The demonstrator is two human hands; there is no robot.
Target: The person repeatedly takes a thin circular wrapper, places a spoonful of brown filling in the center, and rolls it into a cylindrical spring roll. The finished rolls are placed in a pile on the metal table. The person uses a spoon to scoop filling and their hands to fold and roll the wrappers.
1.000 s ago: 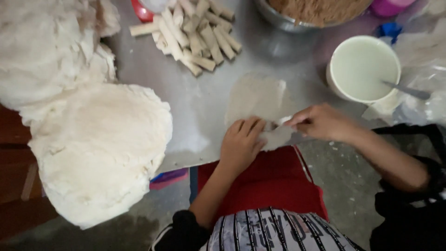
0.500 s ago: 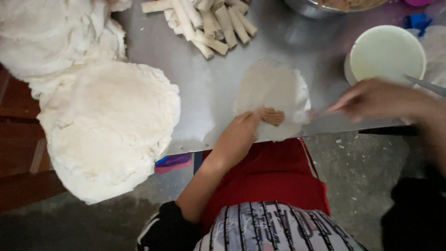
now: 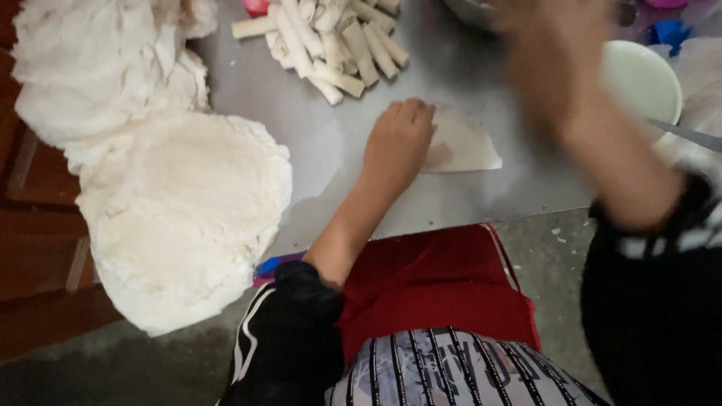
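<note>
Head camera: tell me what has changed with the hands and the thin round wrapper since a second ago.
The thin pale wrapper has been folded over; it lay open and round before. The left hand has moved from its near edge onto the fold, pressing it flat. The right hand has left the wrapper and swung up toward the far side, blurred. The pile of rolled pale sticks, white bowl and stack of round wrappers stayed put.

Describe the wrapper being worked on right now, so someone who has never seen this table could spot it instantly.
Start at the grey metal table, with a pile of finished rolls at its far side. Nearer the front edge, the left hand presses flat on a single thin pale wrapper. Unlike the big stack of wrappers on the left, it lies alone, partly folded.
</note>
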